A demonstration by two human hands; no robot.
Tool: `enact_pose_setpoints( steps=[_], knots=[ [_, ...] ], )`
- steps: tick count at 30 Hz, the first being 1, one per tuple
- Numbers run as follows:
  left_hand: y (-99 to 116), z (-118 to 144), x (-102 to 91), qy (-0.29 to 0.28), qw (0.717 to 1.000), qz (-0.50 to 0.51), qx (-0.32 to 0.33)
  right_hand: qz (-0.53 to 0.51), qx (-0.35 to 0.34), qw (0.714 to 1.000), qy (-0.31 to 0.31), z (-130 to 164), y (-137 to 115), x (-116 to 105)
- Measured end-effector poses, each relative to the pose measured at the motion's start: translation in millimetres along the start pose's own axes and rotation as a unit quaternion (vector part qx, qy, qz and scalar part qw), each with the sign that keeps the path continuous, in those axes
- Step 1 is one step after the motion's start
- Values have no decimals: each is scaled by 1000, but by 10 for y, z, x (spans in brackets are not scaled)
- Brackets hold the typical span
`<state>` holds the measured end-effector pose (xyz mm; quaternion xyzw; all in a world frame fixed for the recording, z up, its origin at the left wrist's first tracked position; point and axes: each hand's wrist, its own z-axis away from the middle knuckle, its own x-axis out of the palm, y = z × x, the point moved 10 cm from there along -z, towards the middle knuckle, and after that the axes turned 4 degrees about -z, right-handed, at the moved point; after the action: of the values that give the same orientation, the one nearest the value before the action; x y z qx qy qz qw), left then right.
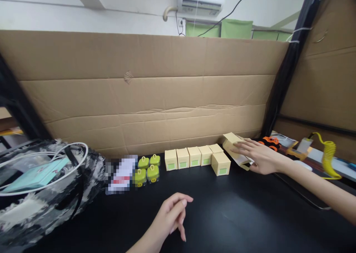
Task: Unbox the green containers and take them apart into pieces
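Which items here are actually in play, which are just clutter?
In play: right hand on the flat carton stack; row of yellow boxes; green cases; left hand, empty.
Lying about: clear bag, coiled yellow cable, orange tool.

Even, soft indoor light, faint sheen on the black table (250, 216), wide-angle bending at edges, slight blur.

Makeshift packing workstation: cardboard partition (144, 93), black bench (222, 219), rows of small boxes (194, 156).
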<state>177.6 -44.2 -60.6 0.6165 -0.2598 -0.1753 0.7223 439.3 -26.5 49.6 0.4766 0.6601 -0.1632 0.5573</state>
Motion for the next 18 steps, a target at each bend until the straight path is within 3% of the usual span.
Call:
enact_pose_setpoints(
  steps=[4,9,13,18],
  knots=[
    [-15,10,-1,4,1000,-22,-4,-78,64,995,19,-110,-144,-159],
    [172,93,-20,29,988,-144,56,-134,62,989,2,-321,-471,22],
    [428,250,6,59,935,-326,127,-147,69,987,1,-280,-643,3],
    [675,450,109,77,852,-450,256,-294,30,955,29,-352,-1201,-352]
  ],
)
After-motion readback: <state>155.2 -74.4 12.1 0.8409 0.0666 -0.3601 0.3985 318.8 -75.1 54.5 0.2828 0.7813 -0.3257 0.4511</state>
